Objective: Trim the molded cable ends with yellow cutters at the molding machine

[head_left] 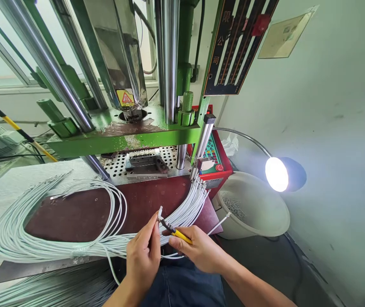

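Note:
Pinched in my left hand [145, 247] is the end of a light grey cable, its pale plug [160, 210] pointing up. Yellow-handled cutters [182, 236] are gripped in my right hand [198, 249]. Their dark jaws meet the plug just above my left fingertips; whether they are closed on it I cannot tell. Behind both hands, a thick bundle of light grey cables [51, 253] loops over the brown board [73, 217]. At its right end, several plugs [199, 183] are gathered together. One loose cable end [222, 221] sticks out to the right of my right hand.
A green press [131, 143] with steel columns stands ahead, a metal mould [145, 164] on its perforated bed. To the right are a red control box [222, 170], a lit lamp [277, 174] on a flexible neck, and a white bin [265, 213] containing small scraps.

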Action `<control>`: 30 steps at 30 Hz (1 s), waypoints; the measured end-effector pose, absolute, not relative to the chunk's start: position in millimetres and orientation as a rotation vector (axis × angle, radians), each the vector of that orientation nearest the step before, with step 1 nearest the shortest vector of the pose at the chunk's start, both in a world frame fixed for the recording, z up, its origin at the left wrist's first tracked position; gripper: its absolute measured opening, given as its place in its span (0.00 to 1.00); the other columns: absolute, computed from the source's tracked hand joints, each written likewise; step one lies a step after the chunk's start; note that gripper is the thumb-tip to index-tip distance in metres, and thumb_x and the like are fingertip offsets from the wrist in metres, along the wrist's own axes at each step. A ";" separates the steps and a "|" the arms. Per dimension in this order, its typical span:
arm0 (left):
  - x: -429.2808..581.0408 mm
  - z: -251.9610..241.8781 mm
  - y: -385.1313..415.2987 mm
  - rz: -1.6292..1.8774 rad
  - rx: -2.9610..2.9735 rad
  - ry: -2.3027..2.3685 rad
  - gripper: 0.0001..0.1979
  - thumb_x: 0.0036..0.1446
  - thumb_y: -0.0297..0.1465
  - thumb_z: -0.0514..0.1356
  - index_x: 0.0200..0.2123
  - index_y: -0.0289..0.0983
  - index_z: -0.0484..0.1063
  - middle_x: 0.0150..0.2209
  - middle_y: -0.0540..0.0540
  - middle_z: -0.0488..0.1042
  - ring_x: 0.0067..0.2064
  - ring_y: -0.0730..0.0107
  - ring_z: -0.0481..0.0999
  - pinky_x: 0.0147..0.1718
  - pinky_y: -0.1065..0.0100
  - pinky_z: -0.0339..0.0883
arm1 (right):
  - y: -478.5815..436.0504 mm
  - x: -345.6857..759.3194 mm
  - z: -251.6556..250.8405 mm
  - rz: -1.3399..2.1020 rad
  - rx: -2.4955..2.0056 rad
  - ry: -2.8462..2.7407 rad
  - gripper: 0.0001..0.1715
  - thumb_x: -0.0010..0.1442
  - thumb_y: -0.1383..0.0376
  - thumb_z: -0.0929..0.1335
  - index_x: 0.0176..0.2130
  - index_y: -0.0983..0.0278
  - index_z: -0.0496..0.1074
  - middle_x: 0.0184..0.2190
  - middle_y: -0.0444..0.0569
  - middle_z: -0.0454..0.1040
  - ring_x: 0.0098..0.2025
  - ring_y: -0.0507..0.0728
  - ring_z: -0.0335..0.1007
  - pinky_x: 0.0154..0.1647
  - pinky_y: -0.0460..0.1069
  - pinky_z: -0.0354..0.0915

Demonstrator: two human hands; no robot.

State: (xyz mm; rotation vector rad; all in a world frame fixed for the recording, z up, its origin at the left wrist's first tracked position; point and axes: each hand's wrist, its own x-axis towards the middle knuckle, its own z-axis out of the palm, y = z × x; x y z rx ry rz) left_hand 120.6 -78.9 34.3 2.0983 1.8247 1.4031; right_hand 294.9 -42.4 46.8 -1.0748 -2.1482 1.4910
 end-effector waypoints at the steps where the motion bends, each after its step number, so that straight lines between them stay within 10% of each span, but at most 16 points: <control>1: 119.1 36.1 -78.9 1.367 2.036 1.827 0.16 0.66 0.29 0.53 0.49 0.26 0.76 0.43 0.36 0.83 0.40 0.62 0.85 0.42 0.70 0.78 | -43.0 296.0 47.2 1.413 -1.081 -2.167 0.25 0.68 0.50 0.61 0.38 0.67 0.75 0.27 0.43 0.70 0.27 0.50 0.61 0.28 0.44 0.60; 10: 114.5 48.2 -83.1 1.280 1.708 1.836 0.18 0.65 0.37 0.54 0.47 0.34 0.80 0.43 0.43 0.84 0.42 0.59 0.84 0.43 0.68 0.78 | -42.9 298.4 30.5 0.084 -1.265 -2.294 0.29 0.65 0.64 0.64 0.64 0.66 0.60 0.46 0.58 0.72 0.47 0.64 0.67 0.50 0.61 0.65; 30: 116.2 38.1 -76.9 1.188 1.786 1.777 0.18 0.64 0.34 0.54 0.46 0.32 0.80 0.40 0.40 0.84 0.39 0.60 0.85 0.41 0.67 0.78 | -38.4 300.9 31.9 -0.062 -1.253 -2.421 0.32 0.61 0.67 0.66 0.63 0.71 0.60 0.46 0.60 0.71 0.48 0.65 0.64 0.49 0.62 0.62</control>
